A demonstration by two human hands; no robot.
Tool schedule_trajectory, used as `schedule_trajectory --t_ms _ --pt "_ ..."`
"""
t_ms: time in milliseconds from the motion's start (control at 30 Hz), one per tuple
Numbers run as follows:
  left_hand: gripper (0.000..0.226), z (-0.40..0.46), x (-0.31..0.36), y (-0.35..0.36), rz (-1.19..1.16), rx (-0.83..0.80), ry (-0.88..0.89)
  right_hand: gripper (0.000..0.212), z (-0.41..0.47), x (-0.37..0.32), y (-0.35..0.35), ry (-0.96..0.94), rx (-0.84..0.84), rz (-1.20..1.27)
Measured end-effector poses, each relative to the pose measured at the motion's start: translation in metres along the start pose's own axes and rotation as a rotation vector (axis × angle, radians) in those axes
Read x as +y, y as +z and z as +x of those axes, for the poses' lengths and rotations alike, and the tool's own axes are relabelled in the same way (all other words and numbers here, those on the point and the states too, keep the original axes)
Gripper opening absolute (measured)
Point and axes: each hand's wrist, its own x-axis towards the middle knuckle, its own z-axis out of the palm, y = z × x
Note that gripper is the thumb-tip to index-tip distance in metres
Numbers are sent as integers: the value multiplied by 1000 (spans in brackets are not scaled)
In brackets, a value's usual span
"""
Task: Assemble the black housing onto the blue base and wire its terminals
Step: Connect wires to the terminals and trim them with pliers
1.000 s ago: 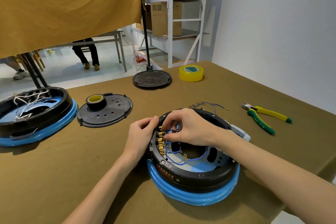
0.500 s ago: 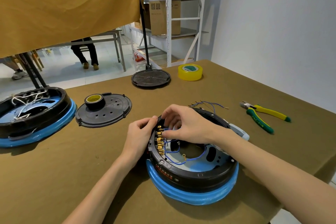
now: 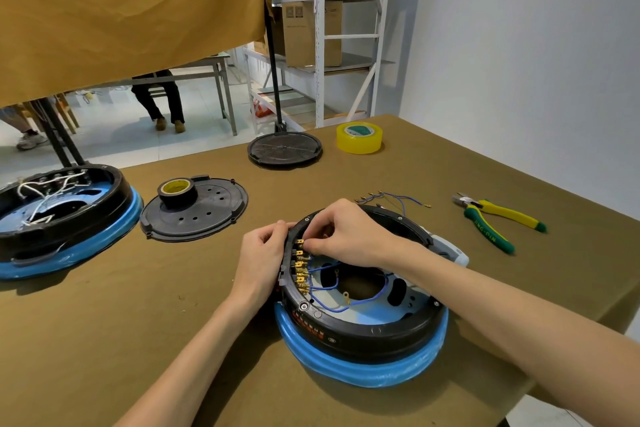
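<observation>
1. Left hand first: it sits on the outer left rim of the black housing, fingers curled against the edge. It's gripping the rim, no wire in it. I'd leave it there as the brace, so the ring doesn't spin or slide on the surface while the other hand pushes.

2. Right under the left hand's fingertips is the row of brass terminals running down the inner wall. Several blue wires are already plugged in and loop into the middle. One free ring lug lies loose on the floor of the housing, so the wiring isn't finished, I'd say.

3. Right hand reaches across the ring with fingertips pinched at the topmost terminal. Looks like it's pinching a connector, but the fingers hide it, so I can't swear to that. Tip: push straight along the tab, don't wiggle sideways, those tabs look bendy.

4. The housing is already seated on the blue base, directly below both hands, nearest the body.

5. Beyond the right hand lie the spare wires, and out past its wrist the pliers if a lug needs squeezing.
</observation>
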Motion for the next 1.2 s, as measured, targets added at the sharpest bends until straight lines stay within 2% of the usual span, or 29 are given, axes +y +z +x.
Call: schedule_trajectory --t_ms 533,633,733,800,867,967,1033,1100,1200 --pt "40 -3 5 0 11 -9 39 6 -6 -5 4 1 6 -46" --pt "48 -5 8 0 14 -6 36 4 -3 -4 0 120 -7 40" --pt "52 -6 10 1 23 -7 29 6 3 -5 -7 335 -78 227" --pt "50 -6 10 1 8 4 14 16 10 -9 -12 459 -154 310" --pt "43 -6 10 1 -2 6 -4 12 17 -14 -15 519 -240 274" --pt "39 -6 10 1 0 4 -18 10 25 -16 -20 528 -341 213" --pt "38 -5 10 1 -6 9 -26 18 28 -13 -23 510 -366 202" --pt "37 -5 9 1 -13 8 -28 28 29 -10 -23 482 -362 179" --pt "40 -5 9 1 -13 -3 -14 27 28 -6 -17 446 -298 135"
